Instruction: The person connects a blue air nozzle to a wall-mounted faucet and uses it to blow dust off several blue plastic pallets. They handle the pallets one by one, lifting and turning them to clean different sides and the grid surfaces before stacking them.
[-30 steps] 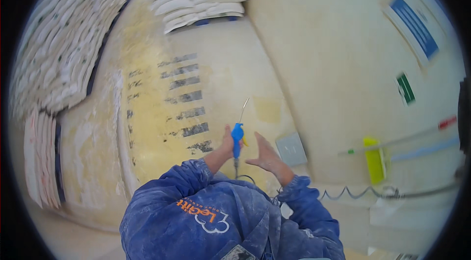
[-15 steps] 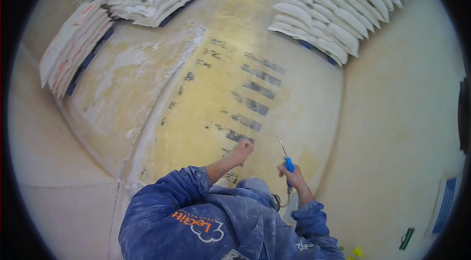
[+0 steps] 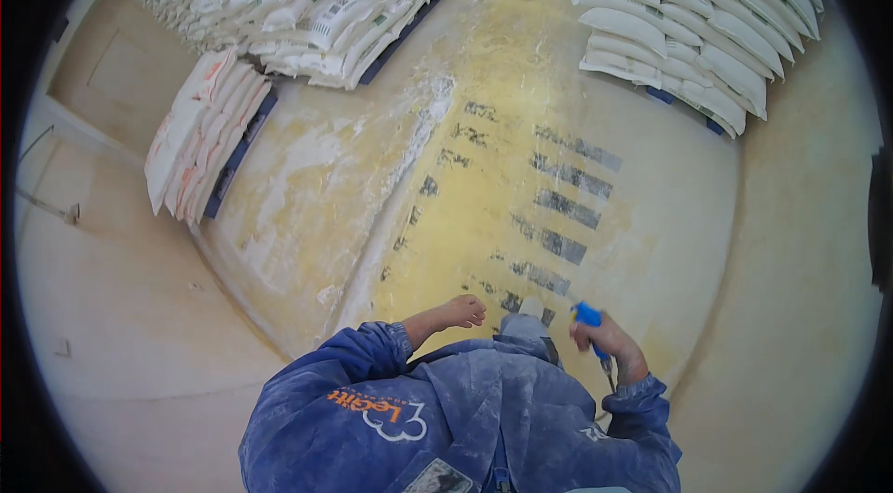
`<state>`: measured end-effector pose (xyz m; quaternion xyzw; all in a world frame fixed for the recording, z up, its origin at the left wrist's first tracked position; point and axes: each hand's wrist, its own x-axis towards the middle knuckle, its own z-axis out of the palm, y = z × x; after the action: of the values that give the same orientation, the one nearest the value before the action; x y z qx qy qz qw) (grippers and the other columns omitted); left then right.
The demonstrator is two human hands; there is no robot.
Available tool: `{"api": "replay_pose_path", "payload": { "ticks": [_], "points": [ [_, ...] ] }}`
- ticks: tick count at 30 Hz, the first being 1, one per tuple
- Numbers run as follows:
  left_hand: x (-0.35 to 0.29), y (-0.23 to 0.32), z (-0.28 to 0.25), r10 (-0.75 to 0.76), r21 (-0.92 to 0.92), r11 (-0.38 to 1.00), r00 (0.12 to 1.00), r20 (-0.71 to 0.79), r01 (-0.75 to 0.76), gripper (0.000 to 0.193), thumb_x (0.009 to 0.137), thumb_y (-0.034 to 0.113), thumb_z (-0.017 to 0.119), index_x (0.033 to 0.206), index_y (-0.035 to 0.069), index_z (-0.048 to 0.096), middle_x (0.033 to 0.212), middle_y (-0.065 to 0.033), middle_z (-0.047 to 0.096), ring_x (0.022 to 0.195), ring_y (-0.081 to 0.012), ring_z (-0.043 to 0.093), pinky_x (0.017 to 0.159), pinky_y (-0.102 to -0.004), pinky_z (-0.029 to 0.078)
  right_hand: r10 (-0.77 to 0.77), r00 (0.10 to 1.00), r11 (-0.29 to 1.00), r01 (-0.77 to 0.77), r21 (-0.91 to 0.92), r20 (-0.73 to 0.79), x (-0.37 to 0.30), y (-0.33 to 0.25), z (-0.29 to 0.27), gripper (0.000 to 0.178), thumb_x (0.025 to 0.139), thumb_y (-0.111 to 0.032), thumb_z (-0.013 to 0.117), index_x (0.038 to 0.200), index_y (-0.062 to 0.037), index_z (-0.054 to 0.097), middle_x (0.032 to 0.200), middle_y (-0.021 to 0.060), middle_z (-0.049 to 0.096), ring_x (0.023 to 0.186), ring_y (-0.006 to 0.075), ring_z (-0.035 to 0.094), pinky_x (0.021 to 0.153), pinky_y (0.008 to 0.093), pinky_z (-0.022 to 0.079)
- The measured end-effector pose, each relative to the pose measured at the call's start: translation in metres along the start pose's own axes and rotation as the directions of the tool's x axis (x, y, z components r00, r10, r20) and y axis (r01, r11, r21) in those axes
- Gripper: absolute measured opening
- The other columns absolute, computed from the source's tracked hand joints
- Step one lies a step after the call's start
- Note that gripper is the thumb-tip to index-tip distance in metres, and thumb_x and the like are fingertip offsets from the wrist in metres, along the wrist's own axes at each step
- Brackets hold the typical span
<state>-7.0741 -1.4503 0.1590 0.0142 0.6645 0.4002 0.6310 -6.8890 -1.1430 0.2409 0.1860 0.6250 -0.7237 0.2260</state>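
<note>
My right hand (image 3: 610,339) grips a blue air blow gun (image 3: 587,314) in front of my right side. A thin hose (image 3: 608,370) hangs from its lower end, and its metal nozzle is hard to make out now. My left hand (image 3: 462,312) is held out low in front of my body, its fingers loosely curled with nothing visible in them. Dusty blue sleeves cover both arms to the wrists. Below and between the hands, a light shoe (image 3: 531,307) shows on the floor.
A worn yellow strip (image 3: 437,242) with dark bars runs ahead along the floor. Stacks of white sacks stand on blue pallets at far left (image 3: 307,9) and far right (image 3: 679,19). A smaller sack stack (image 3: 205,135) is nearer left. Pale walls rise on both sides.
The view has shifted, and the floor bars and sack stacks now sit further right. A foot shows ahead of my body. My right hand still holds the blow gun, whose nozzle was plainer before.
</note>
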Motion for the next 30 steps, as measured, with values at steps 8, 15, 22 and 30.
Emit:
{"api": "replay_pose_path", "payload": {
  "ticks": [8,15,22,30],
  "points": [
    [0.05,0.221,-0.005,0.467,0.515,0.657,0.834,0.295,-0.55,0.044,0.093,0.026,0.048,0.126,-0.001,0.038,0.115,-0.0119,0.05,0.102,-0.0202,0.05,0.088,-0.0338,0.042,-0.392,0.705,0.776,0.598,0.199,-0.59,0.178,-0.233,0.008,0.038,0.078,-0.034,0.067,0.097,-0.0025,0.058,0.075,0.0044,0.058,0.064,0.013,0.054,0.051,0.0314,0.045],
    [0.071,0.353,-0.041,0.502,-0.502,0.822,0.758,0.416,-0.269,0.015,0.096,0.019,0.042,0.091,0.007,0.05,0.063,0.0021,0.036,0.049,-0.0063,0.031,0.043,-0.0203,0.028,-0.4,0.51,0.831,0.552,-0.067,-0.762,0.216,-0.252,-0.058,0.058,0.082,-0.047,0.056,0.118,-0.0027,0.045,0.102,0.0209,0.058,0.096,0.0335,0.056,0.083,0.0389,0.044],
    [0.09,0.536,-0.184,0.627,-0.465,0.777,0.591,0.508,-0.425,0.014,0.095,0.019,0.045,0.088,0.006,0.046,0.059,0.0039,0.029,0.043,-0.0032,0.023,0.039,-0.019,0.021,0.486,0.466,0.84,-0.483,0.248,-0.739,0.242,0.016,0.021,0.077,0.073,-0.067,0.049,0.118,-0.005,0.054,0.117,0.0179,0.057,0.109,0.0311,0.055,0.086,0.0437,0.044],
    [0.129,0.697,-0.281,0.635,-0.423,0.772,0.591,0.497,-0.474,0.027,0.097,0.022,0.04,0.076,0.006,0.046,0.055,0.0036,0.025,0.041,-0.004,0.021,0.036,-0.0194,0.02,0.472,0.496,0.844,-0.015,0.536,-0.729,0.323,0.032,0.084,0.061,0.082,-0.057,0.05,0.093,0.0013,0.065,0.084,0.0192,0.062,0.073,0.0267,0.061,0.069,0.0388,0.046]
  ]
}}
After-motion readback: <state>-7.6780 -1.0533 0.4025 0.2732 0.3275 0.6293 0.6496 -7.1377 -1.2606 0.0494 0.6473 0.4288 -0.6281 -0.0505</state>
